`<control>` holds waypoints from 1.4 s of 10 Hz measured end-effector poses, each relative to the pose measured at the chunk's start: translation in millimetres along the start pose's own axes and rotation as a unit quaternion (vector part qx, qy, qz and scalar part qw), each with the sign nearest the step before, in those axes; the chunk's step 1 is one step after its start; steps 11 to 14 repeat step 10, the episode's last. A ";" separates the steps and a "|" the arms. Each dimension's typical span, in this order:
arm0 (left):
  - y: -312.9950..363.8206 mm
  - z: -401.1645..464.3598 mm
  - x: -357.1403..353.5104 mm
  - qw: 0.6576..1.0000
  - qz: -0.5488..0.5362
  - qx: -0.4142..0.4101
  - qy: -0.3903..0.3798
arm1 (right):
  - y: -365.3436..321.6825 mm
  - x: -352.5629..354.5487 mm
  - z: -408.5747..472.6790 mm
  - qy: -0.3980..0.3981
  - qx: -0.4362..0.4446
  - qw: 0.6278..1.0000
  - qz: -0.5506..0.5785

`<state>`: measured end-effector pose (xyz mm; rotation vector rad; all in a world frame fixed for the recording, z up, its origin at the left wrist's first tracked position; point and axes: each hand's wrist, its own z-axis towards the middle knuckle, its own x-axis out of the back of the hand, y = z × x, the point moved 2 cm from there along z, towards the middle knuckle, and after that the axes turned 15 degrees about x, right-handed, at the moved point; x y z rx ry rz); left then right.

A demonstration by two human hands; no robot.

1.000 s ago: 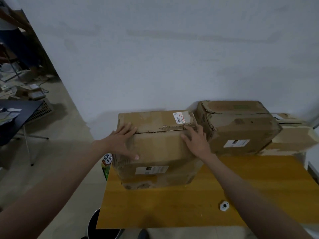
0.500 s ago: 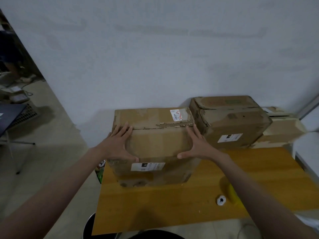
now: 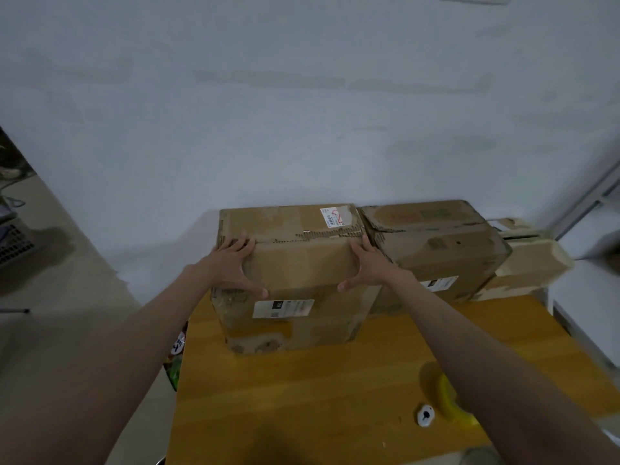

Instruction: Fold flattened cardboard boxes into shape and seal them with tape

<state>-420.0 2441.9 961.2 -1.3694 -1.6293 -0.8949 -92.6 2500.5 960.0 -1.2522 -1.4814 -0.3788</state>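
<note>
Bearing labels, worn cardboard box [image 3: 302,263], flaps closed

The near cardboard box [image 3: 302,263] is plain brown, with a white label [image 3: 283,308] on its near face and a white sticker marked in red [image 3: 333,216] on top. The table [image 3: 318,397] is orange-yellow wood. A yellow tape roll [image 3: 448,399] lies right, beside a small white object [image 3: 425,415].

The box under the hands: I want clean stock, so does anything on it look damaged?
Yes. The front box has a ragged, torn flap edge along its top seam, and its lower front is scuffed with peeled patches. Both hands, left and right, rest flat on it.
</note>
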 end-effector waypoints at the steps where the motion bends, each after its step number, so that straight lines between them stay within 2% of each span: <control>1: 2.2 16.1 5.8 1.000 -0.001 -0.003 0.002 | 5.1 7.2 11.5 -0.003 -0.009 1.000 -0.010; 3: 5.2 39.6 6.9 1.000 -0.016 -0.004 0.013 | 15.3 15.0 29.4 0.012 -0.017 1.000 -0.021; 6: 14.9 46.2 12.1 1.000 -0.004 0.008 0.011 | 23.2 10.2 31.1 0.100 0.000 0.994 -0.033; 8: 22.1 38.9 17.7 0.998 0.013 0.059 0.015 | 24.2 7.9 25.2 0.105 0.029 0.993 -0.040; 9: 33.7 29.0 16.5 0.996 0.003 0.085 0.033 | 34.1 15.4 14.8 0.096 0.073 0.993 0.020; 10: 60.8 20.6 21.5 0.994 -0.027 0.087 0.059 | 48.8 26.4 3.8 0.124 0.127 0.976 0.130; 14: 60.8 20.6 21.5 0.994 -0.027 0.087 0.059 | 48.8 26.4 3.8 0.124 0.127 0.976 0.130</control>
